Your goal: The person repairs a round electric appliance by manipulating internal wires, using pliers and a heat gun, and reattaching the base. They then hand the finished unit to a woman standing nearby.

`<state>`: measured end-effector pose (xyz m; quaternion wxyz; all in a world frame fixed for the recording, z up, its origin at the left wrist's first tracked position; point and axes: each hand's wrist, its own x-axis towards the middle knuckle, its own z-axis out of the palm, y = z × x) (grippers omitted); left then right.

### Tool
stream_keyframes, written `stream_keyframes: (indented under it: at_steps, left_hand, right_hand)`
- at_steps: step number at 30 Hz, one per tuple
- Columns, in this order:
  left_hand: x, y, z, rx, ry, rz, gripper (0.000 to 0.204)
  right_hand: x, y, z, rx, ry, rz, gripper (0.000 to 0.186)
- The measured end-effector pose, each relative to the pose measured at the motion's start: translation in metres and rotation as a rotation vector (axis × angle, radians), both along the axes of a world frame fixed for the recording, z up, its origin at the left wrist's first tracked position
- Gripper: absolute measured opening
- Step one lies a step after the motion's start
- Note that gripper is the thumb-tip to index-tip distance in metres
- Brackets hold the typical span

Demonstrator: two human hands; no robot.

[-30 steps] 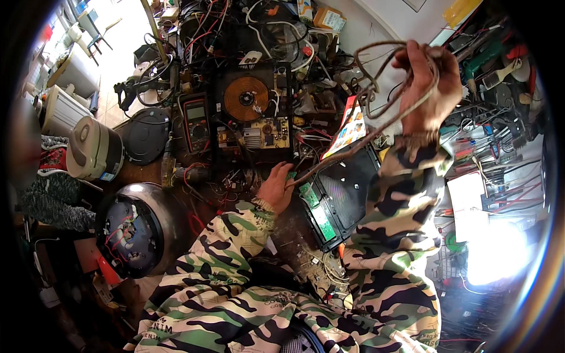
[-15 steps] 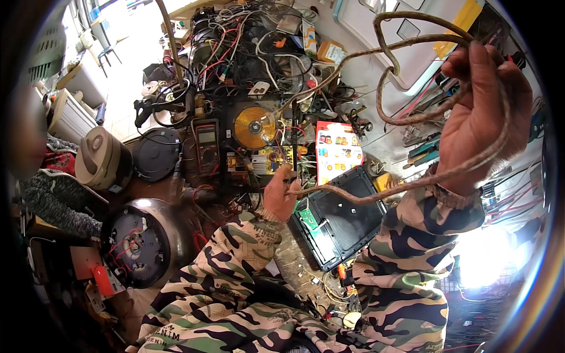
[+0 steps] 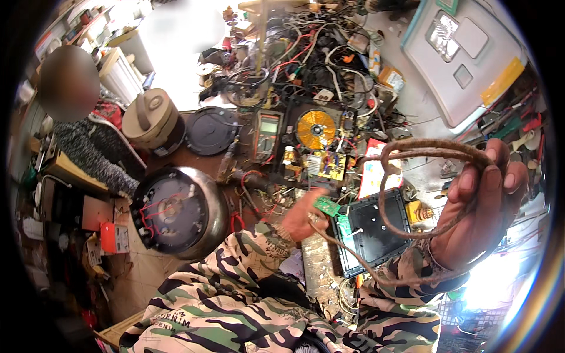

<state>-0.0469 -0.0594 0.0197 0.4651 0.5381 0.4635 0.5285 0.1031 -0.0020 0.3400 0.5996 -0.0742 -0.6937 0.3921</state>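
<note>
1. The brown cord [image 3: 435, 143] is in the air over the near right part of the bench [image 3: 187, 160], stretched between the two hands and making wide loops beside the right one.
2. The right hand [image 3: 479, 203] is raised, and its grip is closed on the looped part of the cord, with fingers bent.
3. The left hand [image 3: 301, 219] is lower and a little blurred; its grip is closed on the other part of the cord.
4. Just beside the left hand there is a green circuit board [image 3: 327, 205], next to a black rectangular housing [image 3: 379, 232].
5. Behind the loops lies a red and white printed sheet [image 3: 372, 183].
6. Farther away stands an opened induction cooker with a copper coil [image 3: 316, 129], and to its left a multimeter [image 3: 269, 138].
7. On the left are a round metal body with red wires [image 3: 209, 209], a black disc [image 3: 210, 130] and a beige rice cooker [image 3: 152, 117].
8. At the far left, another person's grey sleeve [image 3: 88, 156] is visible.
</note>
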Motion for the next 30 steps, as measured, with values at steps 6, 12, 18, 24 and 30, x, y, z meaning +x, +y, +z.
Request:
stream_keyframes:
  at_steps: [6,12,18,24,30]
  left_hand:
    - [0.032,-0.043,-0.003,0.069,-0.079,-0.008,0.098]
    - [-0.009,-0.089,-0.003,-0.208,-0.127,0.302,0.078]
    - [-0.052,-0.100,-0.006,0.244,0.258,0.261,0.064]
    - [-0.076,-0.138,0.003,-0.033,0.177,0.096,0.016]
    - [-0.108,-0.171,0.028,-0.120,-0.186,0.146,0.031]
  right_hand:
    - [-0.035,-0.021,-0.024,-0.166,0.012,0.129,0.011]
    - [-0.060,-0.051,-0.033,-0.274,0.002,0.205,0.011]
    - [-0.077,-0.074,-0.028,-0.203,0.061,0.203,0.011]
    - [-0.116,-0.067,-0.040,-0.231,0.098,0.060,0.004]
    - [-0.124,-0.018,-0.080,-0.151,-0.079,-0.358,0.008]
